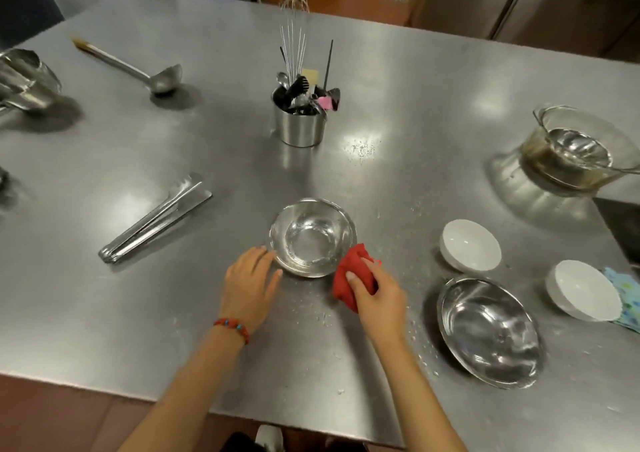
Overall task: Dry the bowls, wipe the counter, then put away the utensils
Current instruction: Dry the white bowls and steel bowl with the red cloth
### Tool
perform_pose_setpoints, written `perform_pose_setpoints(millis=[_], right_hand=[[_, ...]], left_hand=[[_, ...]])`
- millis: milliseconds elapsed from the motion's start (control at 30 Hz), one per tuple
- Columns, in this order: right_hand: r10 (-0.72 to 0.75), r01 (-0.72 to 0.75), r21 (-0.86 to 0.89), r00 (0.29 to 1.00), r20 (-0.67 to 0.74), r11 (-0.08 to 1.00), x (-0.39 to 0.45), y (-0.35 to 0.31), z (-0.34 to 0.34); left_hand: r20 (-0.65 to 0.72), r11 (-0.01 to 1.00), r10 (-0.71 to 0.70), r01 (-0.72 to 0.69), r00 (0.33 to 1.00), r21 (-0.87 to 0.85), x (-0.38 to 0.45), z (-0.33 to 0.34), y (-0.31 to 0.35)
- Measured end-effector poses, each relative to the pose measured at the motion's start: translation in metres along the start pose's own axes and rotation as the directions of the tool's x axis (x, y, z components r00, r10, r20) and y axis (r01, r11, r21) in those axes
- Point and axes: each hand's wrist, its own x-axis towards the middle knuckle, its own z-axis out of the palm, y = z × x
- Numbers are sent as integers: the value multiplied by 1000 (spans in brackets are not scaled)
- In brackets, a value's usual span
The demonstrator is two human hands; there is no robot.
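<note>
A small steel bowl [312, 237] stands upright on the steel counter [138, 306], with water drops inside it. My left hand [250, 283] lies open just left of it, fingertips touching its rim. My right hand [375, 297] grips a bunched red cloth [351, 275] against the bowl's right rim. To the right sit a wide steel bowl [488, 330] and two white bowls, one [470, 245] nearer the middle and one [583, 290] at the far right. Tongs [156, 223] and a ladle [138, 71] lie loose on the left. A steel utensil holder [300, 124] stands behind.
A glass bowl [581, 150] with a steel bowl nested in it sits at the far right. Stacked steel vessels [26, 81] stand at the far left edge. A patterned blue cloth [627, 309] lies under the right white bowl. Water drops dot the counter near my hands.
</note>
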Motion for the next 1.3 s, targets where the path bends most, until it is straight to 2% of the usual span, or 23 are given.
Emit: perform_pose_setpoints(millis=[200,300,500,633,700,800,900,1000,1067,1133,1200,1300], right_hand=[[0,1,-29,1000,21,1000,23,-15,22],[-23,25,-30,998,61,999,40,-22,32],[-60,78,-114,987,151,990,72,-32,55],[12,66,-321,972,235,945,91,-34,75],[69,71,-454,956,285,888,93,-31,83],[140,41,-519,942,305,854,92,-28,93],[118,80,-485,924,364,871,89,-27,102],[31,148,-395,911,412,907,90,-32,115],[-5,147,-349,927,376,926,96,-37,124],[-8,136,-377,947,321,916,105,-40,129],[-2,143,-500,962,272,854,115,-40,128],[-9,167,-687,974,228,707,119,-37,117]], left_hand=[[20,993,-85,86,996,-76,30,9,-23],[50,968,-177,183,983,-170,45,21,-31],[192,809,-426,468,884,-357,76,40,-31],[186,717,-527,552,829,-426,90,50,-31],[199,660,-556,574,807,-485,93,54,-29],[209,611,-585,595,784,-522,98,59,-31],[191,595,-591,583,784,-554,100,63,-34],[195,630,-513,521,836,-576,99,64,-37],[190,614,-504,504,843,-607,98,64,-40],[181,589,-523,507,833,-629,96,64,-41],[177,579,-536,513,825,-634,94,64,-41],[175,563,-552,520,815,-643,97,63,-44]])
